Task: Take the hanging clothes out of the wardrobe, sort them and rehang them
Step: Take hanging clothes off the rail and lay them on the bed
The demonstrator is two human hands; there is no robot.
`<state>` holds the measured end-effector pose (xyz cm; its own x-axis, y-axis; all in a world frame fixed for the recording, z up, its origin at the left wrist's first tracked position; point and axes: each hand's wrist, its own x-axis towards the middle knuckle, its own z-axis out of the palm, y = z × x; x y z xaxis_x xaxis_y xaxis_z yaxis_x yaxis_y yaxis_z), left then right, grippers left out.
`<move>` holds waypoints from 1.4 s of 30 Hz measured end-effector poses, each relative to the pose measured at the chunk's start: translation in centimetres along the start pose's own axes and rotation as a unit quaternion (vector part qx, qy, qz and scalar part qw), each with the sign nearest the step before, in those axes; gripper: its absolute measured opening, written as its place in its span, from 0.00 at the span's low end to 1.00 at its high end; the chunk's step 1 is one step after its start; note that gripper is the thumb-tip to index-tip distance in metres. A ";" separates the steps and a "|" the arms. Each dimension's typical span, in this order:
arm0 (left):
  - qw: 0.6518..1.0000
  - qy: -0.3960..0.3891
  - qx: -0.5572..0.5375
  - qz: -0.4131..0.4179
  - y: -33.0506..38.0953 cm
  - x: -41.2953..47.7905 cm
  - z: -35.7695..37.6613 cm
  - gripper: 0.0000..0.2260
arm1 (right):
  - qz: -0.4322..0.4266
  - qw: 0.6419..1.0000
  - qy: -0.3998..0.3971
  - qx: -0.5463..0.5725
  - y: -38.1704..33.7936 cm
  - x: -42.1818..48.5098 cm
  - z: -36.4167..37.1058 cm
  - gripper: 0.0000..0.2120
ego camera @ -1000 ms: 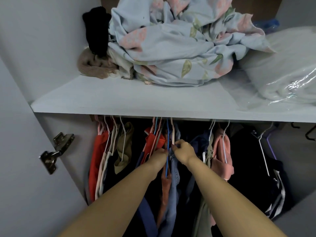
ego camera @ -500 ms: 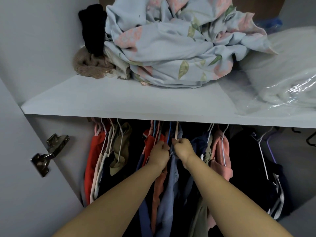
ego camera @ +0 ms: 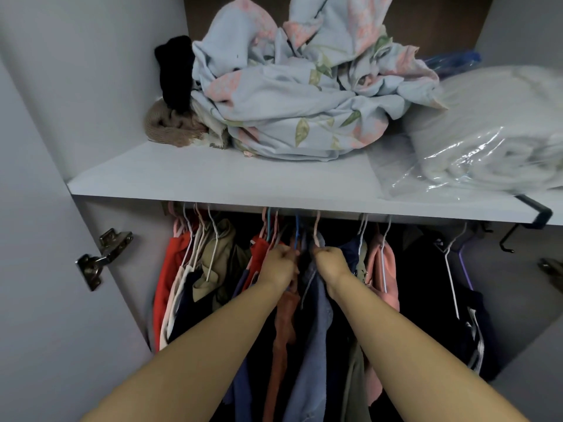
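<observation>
Many clothes hang on wire hangers under the white shelf of the wardrobe. Both my arms reach into the middle of the row. My left hand grips the neck of a blue hanger among the orange garments. My right hand grips a pink hanger that carries a blue denim garment. Red and khaki clothes hang to the left. A pink top and dark clothes hang to the right. The rail itself is hidden behind the shelf edge.
On the shelf lie a crumpled floral sheet, a black item, a beige knit and a plastic-wrapped white bundle. A door hinge sticks out at the left wall; black hooks hang at the right.
Both hands have risen toward the shelf edge and closed tighter on the hanger necks. My view has tilted, so the shelf sits lower in the frame.
</observation>
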<state>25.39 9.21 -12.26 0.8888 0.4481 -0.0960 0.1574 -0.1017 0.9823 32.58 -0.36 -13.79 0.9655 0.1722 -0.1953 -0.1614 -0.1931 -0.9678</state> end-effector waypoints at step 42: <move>0.948 0.206 -0.236 -0.052 -11.0 -35.1 0.7 0.15 | -0.055 0.947 -0.317 0.000 14.4 -31.3 -3.5 0.17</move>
<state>-7.20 -6.02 -19.78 0.6208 0.7522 -0.2209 -0.0617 0.3278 0.9427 0.74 -11.97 -21.09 0.6594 0.7369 -0.1487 -0.0671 -0.1394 -0.9880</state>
